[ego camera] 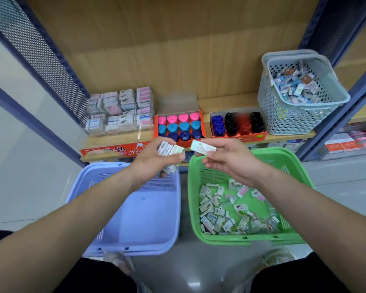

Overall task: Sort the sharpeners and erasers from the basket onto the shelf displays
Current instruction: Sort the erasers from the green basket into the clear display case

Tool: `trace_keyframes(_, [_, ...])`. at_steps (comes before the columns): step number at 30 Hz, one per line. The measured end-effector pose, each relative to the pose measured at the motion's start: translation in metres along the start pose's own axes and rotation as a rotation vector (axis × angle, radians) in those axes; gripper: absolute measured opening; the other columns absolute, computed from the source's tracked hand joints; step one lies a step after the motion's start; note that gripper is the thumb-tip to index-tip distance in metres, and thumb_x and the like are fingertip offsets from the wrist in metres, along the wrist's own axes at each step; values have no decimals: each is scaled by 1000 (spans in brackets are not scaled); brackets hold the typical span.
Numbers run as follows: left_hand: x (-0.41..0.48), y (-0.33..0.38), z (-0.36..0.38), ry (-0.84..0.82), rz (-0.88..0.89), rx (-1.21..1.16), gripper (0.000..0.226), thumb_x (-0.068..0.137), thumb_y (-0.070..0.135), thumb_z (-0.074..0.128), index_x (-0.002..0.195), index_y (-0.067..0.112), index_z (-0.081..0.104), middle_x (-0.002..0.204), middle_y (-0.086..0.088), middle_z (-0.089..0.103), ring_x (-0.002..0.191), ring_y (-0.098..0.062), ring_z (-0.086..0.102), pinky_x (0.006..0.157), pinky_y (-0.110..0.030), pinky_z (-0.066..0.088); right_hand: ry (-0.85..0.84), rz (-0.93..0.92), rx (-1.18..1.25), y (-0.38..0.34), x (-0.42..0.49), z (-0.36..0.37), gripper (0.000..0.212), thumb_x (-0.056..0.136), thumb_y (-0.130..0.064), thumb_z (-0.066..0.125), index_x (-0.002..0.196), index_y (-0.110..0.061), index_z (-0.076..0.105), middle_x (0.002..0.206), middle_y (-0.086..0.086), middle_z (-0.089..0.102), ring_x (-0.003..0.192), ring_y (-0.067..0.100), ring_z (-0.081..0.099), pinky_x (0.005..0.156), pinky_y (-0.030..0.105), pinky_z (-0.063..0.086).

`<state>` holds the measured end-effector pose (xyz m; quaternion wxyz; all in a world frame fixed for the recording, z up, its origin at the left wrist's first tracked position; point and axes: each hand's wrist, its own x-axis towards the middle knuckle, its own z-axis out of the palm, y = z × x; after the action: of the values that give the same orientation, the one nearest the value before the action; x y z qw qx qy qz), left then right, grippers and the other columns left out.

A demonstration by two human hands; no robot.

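My left hand (154,159) grips a small stack of wrapped erasers (169,152) above the blue basket (135,233). My right hand (226,159) pinches a single wrapped eraser (203,147) over the far rim of the green basket (193,197), which holds several loose erasers (235,212). On the shelf behind stand a clear display of stacked erasers (120,111), an orange box of pink, teal and blue sharpeners (180,126), and a second box of blue, black and red sharpeners (238,124).
A grey mesh basket (294,115) with more small packs sits at the shelf's right end. Blue metal uprights (334,115) frame the wooden shelf (226,102). Both floor baskets stand side by side before my knees.
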<state>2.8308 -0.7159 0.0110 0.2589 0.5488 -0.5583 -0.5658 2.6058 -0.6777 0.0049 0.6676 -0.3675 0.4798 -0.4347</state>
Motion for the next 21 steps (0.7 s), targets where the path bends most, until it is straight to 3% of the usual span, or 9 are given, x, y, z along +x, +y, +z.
trace_keyframes(2, [-10, 3, -16, 31, 8, 5, 43, 81, 20, 83, 115, 20, 57, 80, -6, 68, 64, -20, 60, 48, -28, 41, -22, 1, 36, -7, 1, 14, 41, 97, 14, 48, 133, -4, 56, 110, 19, 73, 87, 21, 74, 78, 25, 61])
trace_keyframes(5, [-22, 4, -44, 64, 4, 46, 41, 81, 21, 84, 112, 21, 58, 78, -6, 66, 59, -17, 58, 48, -27, 41, -26, -26, -79, -12, 8, 34, 36, 98, 9, 52, 129, -8, 56, 111, 20, 73, 93, 26, 75, 77, 26, 61])
trace_keyframes(11, [-26, -4, -120, 81, -20, 194, 38, 80, 26, 85, 106, 27, 58, 66, 1, 60, 55, -10, 53, 47, -23, 40, 46, -66, -267, -14, 56, 75, 22, 92, 8, 62, 110, -4, 58, 89, 20, 71, 78, 25, 74, 69, 26, 61])
trace_keyframes(13, [-20, -8, -148, 110, -20, 208, 38, 79, 28, 85, 105, 29, 57, 71, -1, 61, 57, -11, 53, 49, -24, 39, 85, -52, -286, -14, 82, 92, 23, 90, 12, 62, 110, 0, 60, 88, 21, 68, 77, 28, 72, 69, 26, 61])
trace_keyframes(16, [-5, -18, -185, 201, 4, 197, 40, 80, 24, 85, 107, 24, 56, 89, -3, 64, 53, -6, 51, 48, -22, 40, 132, -33, -245, -13, 132, 122, 18, 91, 12, 57, 98, -4, 60, 85, 18, 66, 63, 18, 73, 60, 21, 60])
trace_keyframes(18, [8, -27, -204, 268, 17, 144, 41, 80, 23, 85, 110, 22, 56, 96, -4, 62, 57, -9, 49, 53, -24, 41, 153, -17, -233, -10, 170, 143, 15, 94, 7, 57, 95, -8, 58, 84, 14, 66, 61, 16, 72, 55, 20, 57])
trace_keyframes(21, [29, -47, -228, 320, 25, 44, 40, 81, 22, 85, 108, 23, 55, 84, -4, 59, 62, -18, 47, 61, -35, 41, 147, -19, -356, -4, 230, 171, 11, 93, -1, 64, 98, -11, 63, 89, 11, 70, 64, 16, 70, 51, 22, 55])
